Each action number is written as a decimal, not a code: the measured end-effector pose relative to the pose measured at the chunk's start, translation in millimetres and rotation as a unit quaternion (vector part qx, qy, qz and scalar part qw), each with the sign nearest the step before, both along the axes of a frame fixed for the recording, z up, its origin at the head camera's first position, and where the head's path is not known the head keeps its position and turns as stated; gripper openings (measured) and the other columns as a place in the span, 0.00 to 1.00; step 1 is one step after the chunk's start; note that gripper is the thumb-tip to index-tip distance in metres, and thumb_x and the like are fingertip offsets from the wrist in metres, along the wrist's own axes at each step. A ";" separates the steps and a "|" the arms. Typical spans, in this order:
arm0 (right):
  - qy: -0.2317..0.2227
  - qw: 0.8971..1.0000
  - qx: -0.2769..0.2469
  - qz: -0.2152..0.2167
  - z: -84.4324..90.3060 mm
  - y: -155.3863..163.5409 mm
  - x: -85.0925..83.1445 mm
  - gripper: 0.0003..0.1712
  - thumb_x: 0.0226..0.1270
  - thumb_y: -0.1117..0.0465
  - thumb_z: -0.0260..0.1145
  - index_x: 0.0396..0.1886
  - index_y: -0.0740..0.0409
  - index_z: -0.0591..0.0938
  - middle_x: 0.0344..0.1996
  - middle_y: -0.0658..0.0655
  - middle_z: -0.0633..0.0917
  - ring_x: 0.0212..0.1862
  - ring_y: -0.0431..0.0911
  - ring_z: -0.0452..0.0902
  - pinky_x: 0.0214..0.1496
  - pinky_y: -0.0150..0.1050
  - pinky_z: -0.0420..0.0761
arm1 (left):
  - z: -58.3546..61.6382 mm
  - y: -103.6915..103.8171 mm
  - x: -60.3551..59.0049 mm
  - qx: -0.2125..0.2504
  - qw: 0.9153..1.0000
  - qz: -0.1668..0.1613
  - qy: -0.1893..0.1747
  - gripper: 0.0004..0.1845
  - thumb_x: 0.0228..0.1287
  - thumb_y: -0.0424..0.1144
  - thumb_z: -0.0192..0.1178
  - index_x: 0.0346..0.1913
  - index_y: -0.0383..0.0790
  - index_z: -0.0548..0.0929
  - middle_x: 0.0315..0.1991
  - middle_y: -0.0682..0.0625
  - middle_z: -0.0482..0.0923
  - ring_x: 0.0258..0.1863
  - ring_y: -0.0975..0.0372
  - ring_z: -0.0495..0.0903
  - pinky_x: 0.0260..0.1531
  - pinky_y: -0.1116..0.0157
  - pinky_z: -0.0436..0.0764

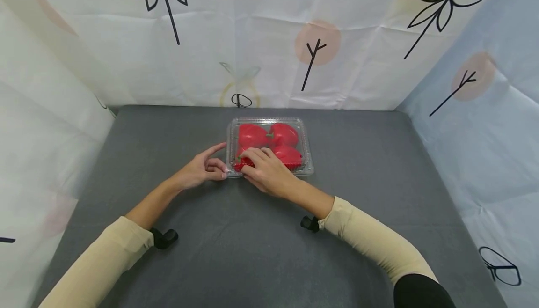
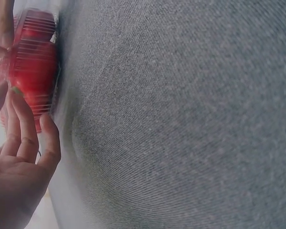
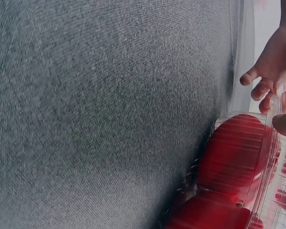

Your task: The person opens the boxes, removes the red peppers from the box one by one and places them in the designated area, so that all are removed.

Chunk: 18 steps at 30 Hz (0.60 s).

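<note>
While resting on the grey cloth-covered table point(image 1: 168, 158) towards its far middle, holds four red peppers point(image 1: 251, 135): a clear ribbed plastic clamshell box point(image 1: 306, 160). Right hand point(image 1: 267, 172) laid over the near left corner of the lid, fingers curled down on it. Left hand point(image 1: 199, 171) at the box's left near edge, forefinger stretched out, other fingers curled, fingertips point(image 2: 47, 125) touching the rim. Patterned paper screens point(image 1: 269, 36) all round.

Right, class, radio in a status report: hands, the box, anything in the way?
Left hand pinching clear clamshell box at its near-left corner. Right hand on the lid, fingers curled at its near edge. Red peppers inside. Grey table: nothing in the way.
</note>
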State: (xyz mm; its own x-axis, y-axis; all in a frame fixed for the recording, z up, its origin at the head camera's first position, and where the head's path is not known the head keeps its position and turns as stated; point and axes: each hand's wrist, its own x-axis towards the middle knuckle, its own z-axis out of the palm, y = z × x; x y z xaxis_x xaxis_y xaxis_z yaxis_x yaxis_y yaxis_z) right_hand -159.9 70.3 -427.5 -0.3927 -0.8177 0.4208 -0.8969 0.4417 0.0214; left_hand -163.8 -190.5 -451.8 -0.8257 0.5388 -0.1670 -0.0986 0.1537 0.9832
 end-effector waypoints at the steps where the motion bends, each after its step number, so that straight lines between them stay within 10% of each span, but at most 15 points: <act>1: -0.001 1.000 -0.002 -0.001 -0.4 -0.3 0.2 0.13 0.57 0.56 0.77 0.40 0.53 0.87 0.53 0.58 0.79 0.59 0.51 0.73 0.60 0.47 0.74 | -0.3 0.3 0.0 0.001 1.000 -0.001 0.001 0.49 0.64 0.24 0.64 0.80 0.40 0.45 0.38 0.45 0.81 0.37 0.63 0.82 0.44 0.67 0.81; 18: -0.025 1.000 -0.001 -0.015 0.1 -3.5 2.7 0.12 0.60 0.56 0.75 0.41 0.54 0.86 0.52 0.57 0.79 0.59 0.51 0.71 0.61 0.46 0.72 | 1.8 3.7 -0.2 -0.017 1.000 0.005 0.007 0.50 0.63 0.24 0.64 0.80 0.41 0.44 0.41 0.41 0.80 0.35 0.63 0.82 0.43 0.67 0.81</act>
